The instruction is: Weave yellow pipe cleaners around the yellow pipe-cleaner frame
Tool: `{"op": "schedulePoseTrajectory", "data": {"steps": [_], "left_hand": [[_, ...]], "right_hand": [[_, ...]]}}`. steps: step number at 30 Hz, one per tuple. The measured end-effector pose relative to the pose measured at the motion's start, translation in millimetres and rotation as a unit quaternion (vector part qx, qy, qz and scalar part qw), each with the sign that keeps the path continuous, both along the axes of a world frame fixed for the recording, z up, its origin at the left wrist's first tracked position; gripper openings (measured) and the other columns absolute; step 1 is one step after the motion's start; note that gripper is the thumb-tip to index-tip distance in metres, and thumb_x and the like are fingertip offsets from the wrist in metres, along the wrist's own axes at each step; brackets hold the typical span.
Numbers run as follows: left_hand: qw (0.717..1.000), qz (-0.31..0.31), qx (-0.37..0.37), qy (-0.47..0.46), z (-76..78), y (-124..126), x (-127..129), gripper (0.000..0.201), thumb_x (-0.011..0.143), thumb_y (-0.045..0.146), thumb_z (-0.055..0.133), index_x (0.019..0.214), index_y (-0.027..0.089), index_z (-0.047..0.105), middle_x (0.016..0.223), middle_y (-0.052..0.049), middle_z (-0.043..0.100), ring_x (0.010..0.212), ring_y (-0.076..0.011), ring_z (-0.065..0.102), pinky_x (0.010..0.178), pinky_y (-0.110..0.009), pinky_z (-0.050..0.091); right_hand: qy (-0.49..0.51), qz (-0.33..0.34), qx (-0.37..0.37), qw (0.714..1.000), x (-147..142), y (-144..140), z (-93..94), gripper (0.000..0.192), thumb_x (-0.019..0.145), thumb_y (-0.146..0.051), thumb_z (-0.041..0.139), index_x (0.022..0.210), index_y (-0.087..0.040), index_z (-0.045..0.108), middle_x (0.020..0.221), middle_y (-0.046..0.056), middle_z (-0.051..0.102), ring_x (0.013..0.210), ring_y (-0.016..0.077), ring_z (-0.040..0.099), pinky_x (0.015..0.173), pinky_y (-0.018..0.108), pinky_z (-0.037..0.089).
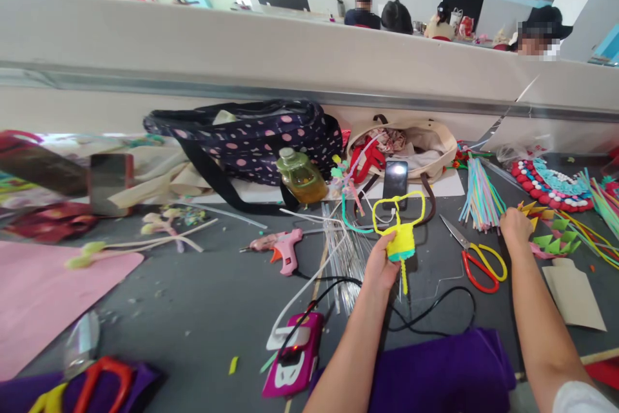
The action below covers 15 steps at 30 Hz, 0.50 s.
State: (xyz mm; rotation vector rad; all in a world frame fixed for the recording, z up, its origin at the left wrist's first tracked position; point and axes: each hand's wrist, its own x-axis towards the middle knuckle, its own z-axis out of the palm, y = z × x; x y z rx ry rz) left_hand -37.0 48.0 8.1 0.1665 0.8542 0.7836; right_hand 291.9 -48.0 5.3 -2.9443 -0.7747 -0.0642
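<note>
Left grip is pinching a yellow-and-teal fuzzy-wire shape; right grip, hold unclear, is resting right of pastel fuzzy-wire sticks.

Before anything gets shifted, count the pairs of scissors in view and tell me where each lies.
2. One pair of scissors lies between the left hand and right hand; the second pair is at the lower left, partly cut off. Others may be hidden.
</note>
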Motion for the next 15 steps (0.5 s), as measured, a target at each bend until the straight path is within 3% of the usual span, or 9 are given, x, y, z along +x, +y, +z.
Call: {"op": "schedulePoseTrajectory", "data": {"steps": [5, 10, 13, 15], "left_hand": [[1.000, 0.004, -0.006, -0.014, 0.9, -1, -1, 0.017, 0.081, 0.007, 0.057, 0.098, 0.008, 0.060, 0.080, -0.007, 0.069, 0.064, -0.0143, 0.068, 0.057, -0.023, 0.057], [1.000, 0.009, -0.002, -0.014, 0.3, -1, -2, 0.018, 0.080, 0.008, 0.058, 0.098, 0.011, 0.060, 0.082, -0.007, 0.070, 0.066, -0.0147, 0.069, 0.058, -0.022, 0.057], [1.000, 0.008, -0.003, -0.020, -0.8, -1, -2, 0.022, 0.079, 0.008, 0.059, 0.101, 0.010, 0.060, 0.080, -0.007, 0.070, 0.065, -0.0153, 0.069, 0.057, -0.023, 0.057], [1.000, 0.009, -0.003, -0.020, -1.2, -1, -2, 0.023, 0.079, 0.008, 0.059, 0.102, 0.010, 0.060, 0.079, -0.006, 0.070, 0.064, -0.0150, 0.069, 0.056, -0.023, 0.057]], "right_hand": [[0.029, 0.005, 0.017, 0.999, -2, -9, 9.7, 0.030, 0.081, -0.034, 0.049, 0.092, -0.018, 0.072, 0.094, 0.018, 0.070, 0.087, 0.0312, 0.067, 0.071, 0.039, 0.049], [0.080, 0.040, 0.138, 0.986, -16, -30, 18.1, 0.022, 0.073, -0.037, 0.051, 0.070, -0.021, 0.067, 0.074, 0.008, 0.067, 0.073, 0.0245, 0.062, 0.061, 0.031, 0.044], [0.172, 0.078, 0.272, 0.944, -35, -38, 22.7, 0.020, 0.068, -0.039, 0.054, 0.061, -0.020, 0.060, 0.057, 0.003, 0.058, 0.058, 0.0180, 0.054, 0.051, 0.025, 0.038], [0.289, 0.068, 0.360, 0.884, -51, -43, 27.2, 0.022, 0.068, -0.042, 0.058, 0.063, -0.020, 0.057, 0.050, -0.001, 0.052, 0.047, 0.0127, 0.045, 0.041, 0.022, 0.030]]}}
